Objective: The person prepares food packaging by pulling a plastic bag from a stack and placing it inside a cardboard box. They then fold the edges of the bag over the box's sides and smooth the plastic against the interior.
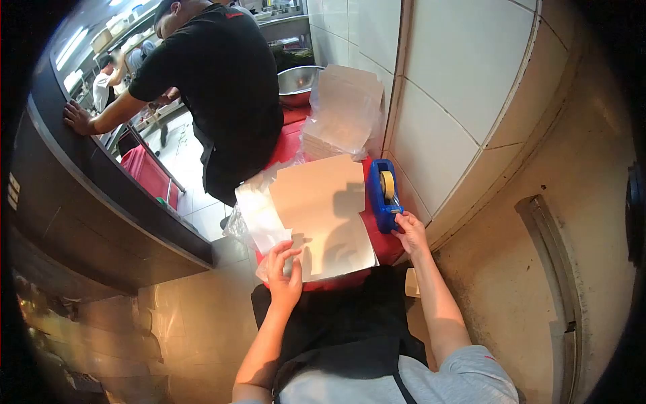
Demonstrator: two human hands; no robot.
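A flat cardboard sheet (323, 195) with a tan face lies in front of me, partly under shadow. White paper sheets (259, 219) show at its left side. My left hand (282, 269) is at the sheet's lower left edge, fingers curved and apart, holding nothing. To the right of the cardboard stands a blue tape dispenser (377, 192) with a roll of yellowish tape (387, 183). My right hand (411, 232) is at the dispenser's cutter end, thumb and finger pinched together at the tape's end; the piece between them is barely visible.
Behind the cardboard sit a stack of similar sheets in clear plastic (343, 101) and a metal bowl (299, 79). Red material (289, 140) covers the surface beneath. A person in black (215, 81) stands close at the far left, one hand on a dark counter (114, 178). A tiled wall (464, 87) bounds the right.
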